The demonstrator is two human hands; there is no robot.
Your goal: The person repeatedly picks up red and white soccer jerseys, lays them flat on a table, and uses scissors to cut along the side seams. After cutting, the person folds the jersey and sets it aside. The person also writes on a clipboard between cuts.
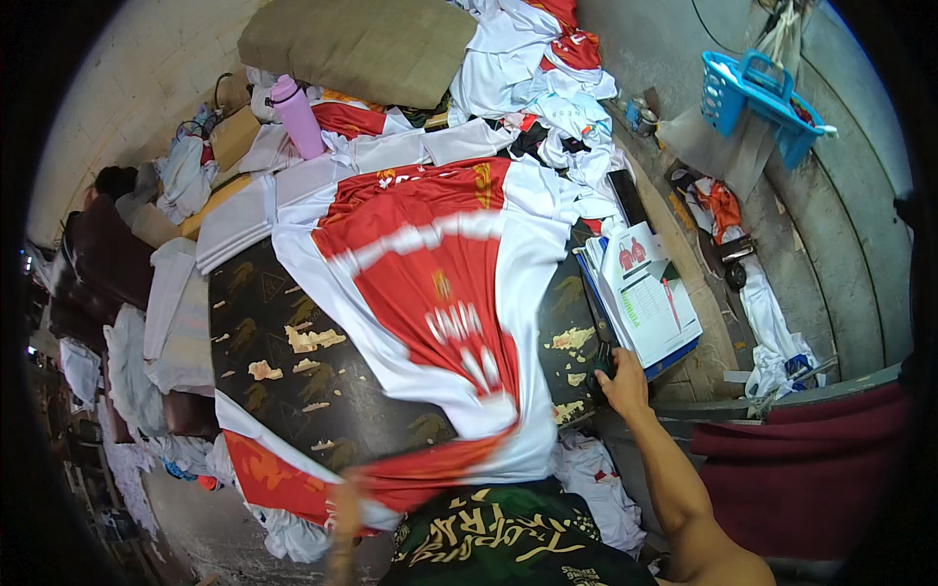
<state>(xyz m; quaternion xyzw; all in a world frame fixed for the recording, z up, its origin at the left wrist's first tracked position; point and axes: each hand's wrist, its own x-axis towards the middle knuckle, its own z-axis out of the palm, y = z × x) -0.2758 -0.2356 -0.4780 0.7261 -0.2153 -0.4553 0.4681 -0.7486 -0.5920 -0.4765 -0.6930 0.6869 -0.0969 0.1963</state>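
Observation:
A red and white jersey panel point(440, 283) with white lettering lies across a dark, worn table top point(332, 391). Its near end is twisted and blurred, sweeping towards my body. My left hand point(347, 488), at the near edge, is smeared by motion beside this red cloth; its grip does not show. On the right, my right hand point(623, 383) has its fingers around the dark handles of a pair of scissors point(603, 347). The blades point away from me, alongside a stack of papers point(650, 308) on a blue folder.
Piled white and red garments point(547, 88) fill the far side beside a folded olive cloth point(357, 49). A pink bottle point(297, 117) stands at the far left. A blue plastic basket point(757, 98) hangs at the right. Dark red cloth point(801, 469) lies at the lower right.

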